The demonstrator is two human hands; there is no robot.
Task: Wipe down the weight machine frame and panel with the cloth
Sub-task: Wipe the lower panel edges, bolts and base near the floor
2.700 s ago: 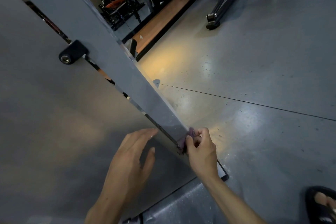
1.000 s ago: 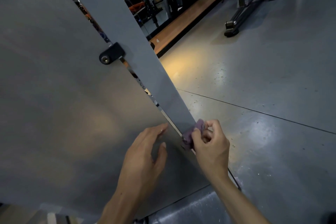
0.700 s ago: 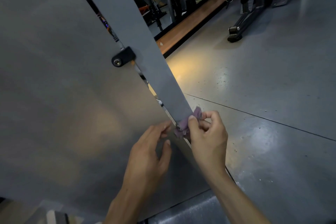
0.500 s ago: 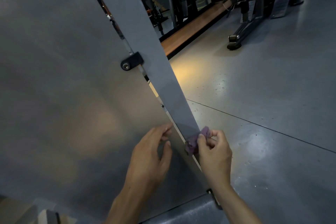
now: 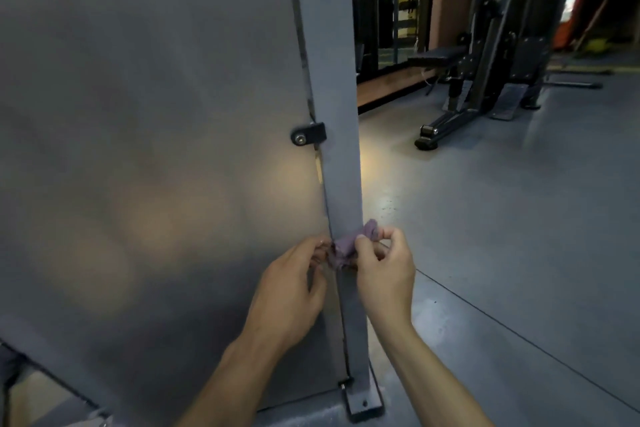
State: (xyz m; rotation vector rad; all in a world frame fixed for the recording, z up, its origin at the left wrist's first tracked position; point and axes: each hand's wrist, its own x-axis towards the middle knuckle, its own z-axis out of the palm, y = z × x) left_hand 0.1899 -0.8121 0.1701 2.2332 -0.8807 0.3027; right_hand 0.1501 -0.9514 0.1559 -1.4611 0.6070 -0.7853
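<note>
The weight machine's grey upright frame post point(image 5: 341, 135) runs down the middle, with the large frosted grey panel point(image 5: 156, 149) to its left. A small crumpled purple cloth point(image 5: 346, 246) is pressed against the lower post. My right hand point(image 5: 384, 274) pinches the cloth's right side between thumb and fingers. My left hand point(image 5: 294, 288) has its fingertips on the cloth's left end, by the gap between panel and post; the frame does not show whether they pinch it.
A black bracket with a bolt point(image 5: 308, 135) ties the panel to the post. The post's base plate point(image 5: 363, 399) is bolted to the grey floor. A bench machine point(image 5: 478, 90) stands at the back right, with a wooden platform edge point(image 5: 391, 87) behind.
My view has tilted up, so the post now looks upright. My left hand has moved from the panel onto the cloth's left end. The right hand has kept hold of the cloth.
</note>
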